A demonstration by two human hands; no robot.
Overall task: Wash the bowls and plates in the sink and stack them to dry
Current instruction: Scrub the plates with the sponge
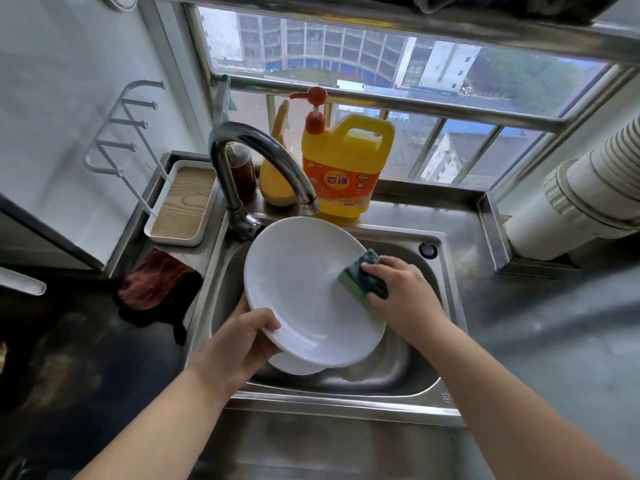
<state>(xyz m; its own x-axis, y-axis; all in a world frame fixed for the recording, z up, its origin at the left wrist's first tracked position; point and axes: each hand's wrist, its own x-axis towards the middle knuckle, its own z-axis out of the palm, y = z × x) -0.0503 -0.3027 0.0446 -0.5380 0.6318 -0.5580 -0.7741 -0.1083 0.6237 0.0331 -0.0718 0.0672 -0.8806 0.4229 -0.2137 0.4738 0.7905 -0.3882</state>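
Over the steel sink (446,306), the left hand (239,344) is holding a white plate (298,289) tilted up on edge, its face turned toward the camera. The thumb is lying curled over the plate's lower left rim on the near face, while the other fingers are hidden behind the plate, so the rim is sitting pinched between thumb and fingers. The right hand (401,292) is gripping a dark green sponge (370,275), its fingers curled over the sponge's back and its fingertips digging into the top edge. The sponge's lighter green side is pressing against the right part of the plate's face, just inside the rim. A second white dish (298,365) is lying low in the basin, partly hidden beneath the held plate's lower edge; whether it is a bowl or a plate I cannot tell. The curved tap (263,157) is arching above the plate's upper rim, with no water visibly running. Behind the sink, a yellow soap bottle (346,168) with a red pump is standing on the ledge by the window. To the left, a reddish cloth (156,282) is lying on the counter, near a white tray (183,202) with a wooden base.
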